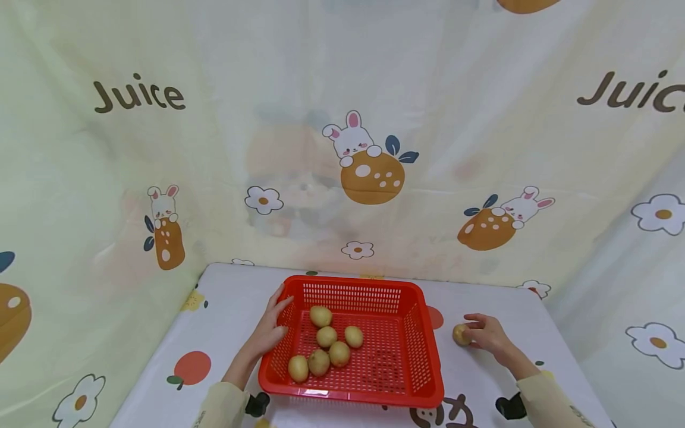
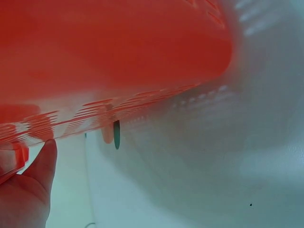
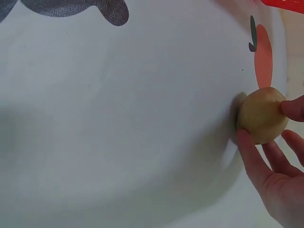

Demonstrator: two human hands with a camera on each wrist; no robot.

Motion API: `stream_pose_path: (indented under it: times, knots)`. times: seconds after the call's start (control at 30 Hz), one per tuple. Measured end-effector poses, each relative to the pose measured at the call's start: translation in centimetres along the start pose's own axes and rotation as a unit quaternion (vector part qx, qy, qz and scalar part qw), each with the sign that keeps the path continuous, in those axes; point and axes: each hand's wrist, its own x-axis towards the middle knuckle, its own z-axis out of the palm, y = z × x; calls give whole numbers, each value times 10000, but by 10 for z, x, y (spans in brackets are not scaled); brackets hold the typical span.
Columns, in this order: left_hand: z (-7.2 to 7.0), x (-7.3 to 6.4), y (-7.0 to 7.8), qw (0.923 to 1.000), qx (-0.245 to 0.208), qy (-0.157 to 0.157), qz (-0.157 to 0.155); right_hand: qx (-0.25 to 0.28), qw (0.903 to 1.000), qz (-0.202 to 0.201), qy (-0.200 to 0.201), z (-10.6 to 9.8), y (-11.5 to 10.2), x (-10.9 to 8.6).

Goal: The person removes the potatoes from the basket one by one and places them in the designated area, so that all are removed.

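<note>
A red plastic basket [image 1: 350, 399] with slotted walls stands on the table, several potatoes [image 1: 339, 353] lying in its left half. My left hand [image 1: 269, 330] grips the basket's left side at the rim. From the left wrist, the thumb [image 2: 43, 164] shows against the slotted wall; the other fingers are mostly hidden. Right of the basket, my right hand [image 1: 488, 336] holds a single potato [image 3: 261, 116] between thumb and fingertips, low over the tabletop, its shadow close beside it.
The white tablecloth [image 1: 235, 309] carries printed fruit and flowers. Behind the table hangs a pale curtain [image 1: 299, 71] with rabbit and orange prints, and more curtain closes off both sides. The table's back edge runs just behind the basket.
</note>
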Motion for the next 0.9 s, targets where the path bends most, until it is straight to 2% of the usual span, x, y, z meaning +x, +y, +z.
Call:
stream_pose_path:
  times: [0.13,0.23,0.37,0.57,0.7,0.9]
  knots:
    - [1,-1,2,10000,-9,-12,-35,-443,9989,-93,-111,-4,-12,-3]
    - [1,-1,3,10000,30,4,3,-811,9962,-236,-199,-9,-28,-4]
    - [1,-2,5,9999,86,32,73,-1026,9927,-546,-312,-15,-52,-6]
    - [0,0,4,10000,35,49,77,-831,9880,-1107,-681,-11,-87,-13]
    - [0,0,3,10000,21,24,11,-560,9875,-1191,-862,1,-109,-18]
    - [0,0,3,10000,0,13,39,-485,9829,-1399,-1092,26,-140,-24]
